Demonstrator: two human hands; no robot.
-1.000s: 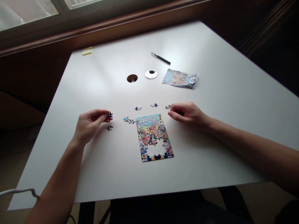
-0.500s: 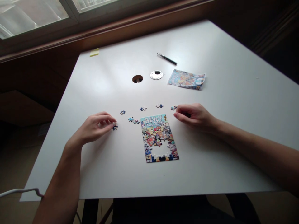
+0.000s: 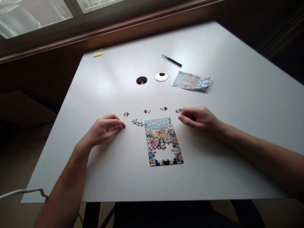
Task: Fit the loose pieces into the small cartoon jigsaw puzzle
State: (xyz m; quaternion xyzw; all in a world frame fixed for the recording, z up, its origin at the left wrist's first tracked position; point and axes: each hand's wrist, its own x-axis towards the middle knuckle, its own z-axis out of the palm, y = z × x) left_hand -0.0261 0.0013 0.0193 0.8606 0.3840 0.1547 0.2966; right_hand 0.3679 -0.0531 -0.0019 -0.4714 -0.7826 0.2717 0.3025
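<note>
My left hand (image 3: 106, 129) pinches a small dark puzzle piece (image 3: 123, 126) between thumb and fingertips, left of the jigsaw puzzle (image 3: 163, 134). That puzzle lies flat, colourful with "Bluey" lettering at its top and a white gap in its lower part. My right hand (image 3: 198, 118) rests curled on the table, its fingers closed beside a puzzle piece (image 3: 178, 110) partly covered by the fingertips; whether anything is inside the fingers is hidden. Other loose pieces lie above the puzzle: one (image 3: 126, 114), another (image 3: 147, 111), a third (image 3: 163, 108), and a joined cluster (image 3: 137, 122).
On the white table (image 3: 228, 171), a printed picture sheet (image 3: 193, 81) lies at the back right. Near it are a black pen (image 3: 172, 60), a round metal cover (image 3: 161, 76) and a cable hole (image 3: 142, 80). A yellow sticky note (image 3: 98, 53) marks the far left corner.
My left hand has moved right and closed on the dark puzzle piece, which was lying at its fingertips. My right hand stays in place. The whole view has shifted slightly.
</note>
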